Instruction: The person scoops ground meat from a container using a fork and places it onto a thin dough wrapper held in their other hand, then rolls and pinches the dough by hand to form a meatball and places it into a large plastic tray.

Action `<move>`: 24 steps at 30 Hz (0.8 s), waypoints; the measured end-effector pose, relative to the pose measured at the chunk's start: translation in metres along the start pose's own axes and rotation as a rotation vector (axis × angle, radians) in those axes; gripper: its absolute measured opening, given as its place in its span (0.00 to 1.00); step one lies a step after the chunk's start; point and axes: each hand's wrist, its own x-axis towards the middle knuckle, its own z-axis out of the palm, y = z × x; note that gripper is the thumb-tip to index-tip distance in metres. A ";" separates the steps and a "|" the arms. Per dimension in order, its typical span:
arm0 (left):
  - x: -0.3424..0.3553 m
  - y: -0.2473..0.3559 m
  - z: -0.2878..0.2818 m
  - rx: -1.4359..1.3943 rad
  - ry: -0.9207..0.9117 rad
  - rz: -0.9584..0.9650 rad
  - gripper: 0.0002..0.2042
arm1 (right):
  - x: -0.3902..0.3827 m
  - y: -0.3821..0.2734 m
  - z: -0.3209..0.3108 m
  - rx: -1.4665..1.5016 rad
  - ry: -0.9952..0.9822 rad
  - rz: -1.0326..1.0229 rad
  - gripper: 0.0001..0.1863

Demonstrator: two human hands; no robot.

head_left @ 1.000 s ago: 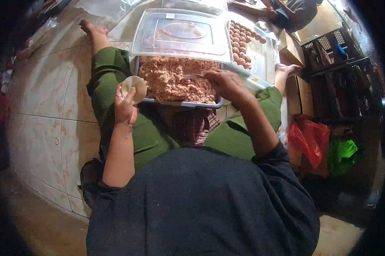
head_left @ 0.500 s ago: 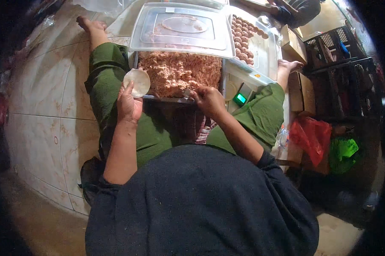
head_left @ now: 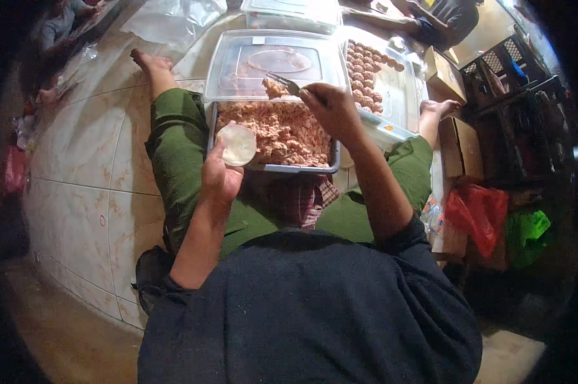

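Observation:
My left hand (head_left: 221,171) grips a pale round wrapper (head_left: 239,144) at the front left of a plastic tub (head_left: 294,169) full of minced filling (head_left: 276,131). My right hand (head_left: 330,109) is closed on a metal fork (head_left: 287,85), raised over the tub's back edge with a lump of filling (head_left: 273,89) on it. A clear plastic lid (head_left: 225,57) lies across the back of the tub. To its right, another clear tray (head_left: 401,89) holds rows of filling balls (head_left: 364,73).
A closed clear box (head_left: 292,19) and plastic sheeting (head_left: 170,19) lie ahead on the tiled floor (head_left: 78,198). Other people sit at the far left (head_left: 55,38) and far right (head_left: 452,19). Cardboard boxes (head_left: 461,147), black crates (head_left: 493,77), red (head_left: 477,217) and green (head_left: 525,237) bags stand at my right.
My right hand has lifted the fork out of the filling, now carrying a lump. My left hand has shifted rightward with the wrapper. The view has shifted slightly, so everything appears lower.

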 end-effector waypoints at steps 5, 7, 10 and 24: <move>-0.017 -0.003 0.031 -0.065 -0.043 -0.178 0.23 | -0.048 -0.027 0.003 0.309 -0.114 -0.057 0.12; -0.020 -0.005 0.039 -0.075 -0.108 -0.197 0.25 | -0.064 -0.033 0.005 0.000 0.013 -0.320 0.17; -0.021 -0.005 0.052 -0.216 -0.312 -0.229 0.22 | -0.083 -0.021 0.020 -0.194 0.136 -0.423 0.19; 0.003 0.040 0.010 -0.102 -0.320 0.063 0.19 | -0.061 0.071 -0.043 -0.627 -0.233 0.003 0.14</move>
